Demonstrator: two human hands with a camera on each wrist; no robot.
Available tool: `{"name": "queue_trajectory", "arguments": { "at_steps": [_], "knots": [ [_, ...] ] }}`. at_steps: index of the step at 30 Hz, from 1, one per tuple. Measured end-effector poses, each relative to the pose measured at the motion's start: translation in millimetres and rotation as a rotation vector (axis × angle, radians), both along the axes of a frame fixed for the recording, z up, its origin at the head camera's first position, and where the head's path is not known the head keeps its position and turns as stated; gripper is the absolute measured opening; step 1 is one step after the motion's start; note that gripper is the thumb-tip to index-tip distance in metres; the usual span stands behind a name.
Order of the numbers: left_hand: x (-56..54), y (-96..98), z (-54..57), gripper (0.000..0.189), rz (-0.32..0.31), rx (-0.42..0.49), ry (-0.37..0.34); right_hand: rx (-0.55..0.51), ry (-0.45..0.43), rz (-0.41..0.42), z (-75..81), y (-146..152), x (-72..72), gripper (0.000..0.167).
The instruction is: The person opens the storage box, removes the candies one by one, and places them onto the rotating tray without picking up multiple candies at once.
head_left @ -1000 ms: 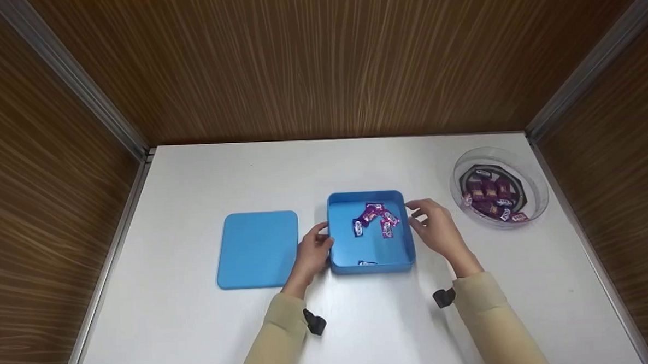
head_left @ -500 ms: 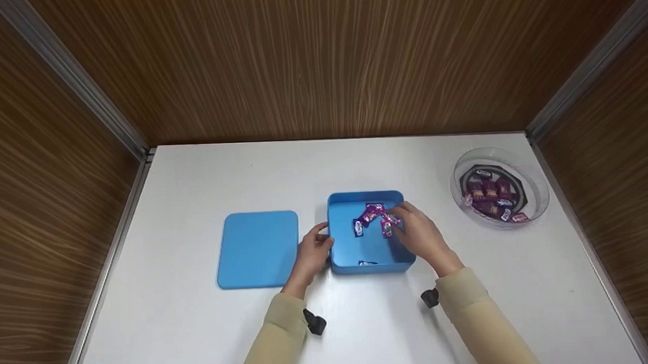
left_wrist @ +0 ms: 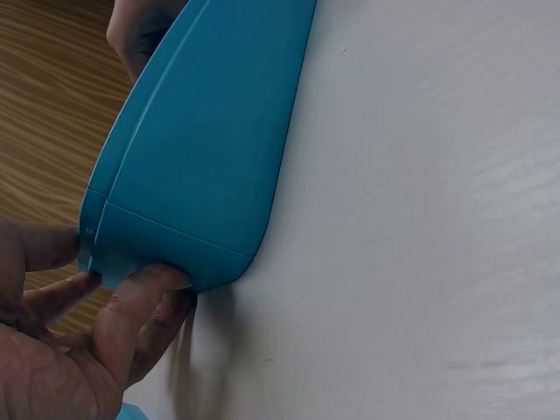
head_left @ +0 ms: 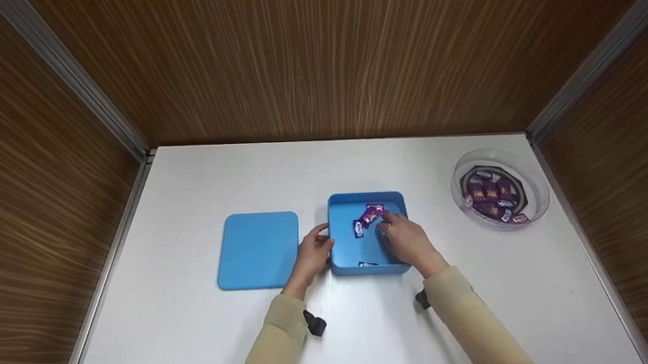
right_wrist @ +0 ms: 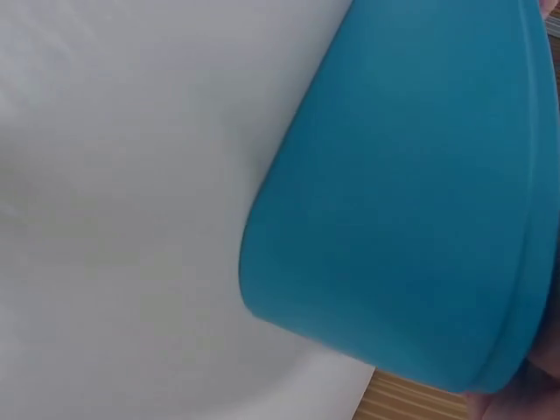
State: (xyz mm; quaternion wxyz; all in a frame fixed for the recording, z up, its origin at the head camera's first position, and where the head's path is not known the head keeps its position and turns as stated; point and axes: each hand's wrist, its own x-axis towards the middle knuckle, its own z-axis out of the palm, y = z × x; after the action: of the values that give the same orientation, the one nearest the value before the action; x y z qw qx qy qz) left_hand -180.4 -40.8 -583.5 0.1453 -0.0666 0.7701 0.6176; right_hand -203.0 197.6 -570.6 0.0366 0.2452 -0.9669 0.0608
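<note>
In the head view, an uncovered blue box (head_left: 368,245) stands mid-table with several small wrapped candies inside. A purple candy (head_left: 370,215) lies near its far side, with a dark-blue candy (head_left: 358,228) to its left. My left hand (head_left: 312,255) holds the box by its left wall; the left wrist view shows bent fingers against the wall and rim. Inside the box, my right hand (head_left: 407,239) points down with curled fingers beside the purple candy. That hand covers the pink candies, so whether it pinches one is hidden. Another candy (head_left: 367,264) lies by the near wall.
A flat blue lid (head_left: 258,250) lies on the white table (head_left: 199,329) left of the box. At the back right stands a clear round bowl (head_left: 538,200) holding several purple, red and dark-blue candies. Brown wood-grain panels (head_left: 330,67) enclose the table's back and sides.
My right hand has moved left from outside the box's right wall to inside it, over the pink candies, which are now out of sight. The left hand and the box have stayed in place.
</note>
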Motion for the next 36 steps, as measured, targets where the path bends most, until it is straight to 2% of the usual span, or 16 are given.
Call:
{"name": "queue_trajectory", "arguments": {
  "at_steps": [8, 16, 28, 36],
  "knots": [
    [-0.1, 0.7, -1.6, 0.046, 0.004, -0.001, -0.006, 0.152, 0.039, -0.02, -1.7, -9.5, 1.5, 0.017],
    [1.0, -0.6, -0.5, 0.046, 0.0, -0.002, -0.004, 0.142, 0.025, -0.019, -5.7, -11.1, 1.8, 0.015],
    [1.5, -0.6, 0.7, 0.046, -0.009, 0.007, 0.016, 0.191, 0.012, -0.015, -6.2, -9.0, 1.9, 0.011],
    [1.3, 0.3, 1.3, 0.045, -0.006, 0.008, 0.005, 0.138, -0.008, -0.018, -8.7, -7.1, -0.8, 0.014]
  ]
}}
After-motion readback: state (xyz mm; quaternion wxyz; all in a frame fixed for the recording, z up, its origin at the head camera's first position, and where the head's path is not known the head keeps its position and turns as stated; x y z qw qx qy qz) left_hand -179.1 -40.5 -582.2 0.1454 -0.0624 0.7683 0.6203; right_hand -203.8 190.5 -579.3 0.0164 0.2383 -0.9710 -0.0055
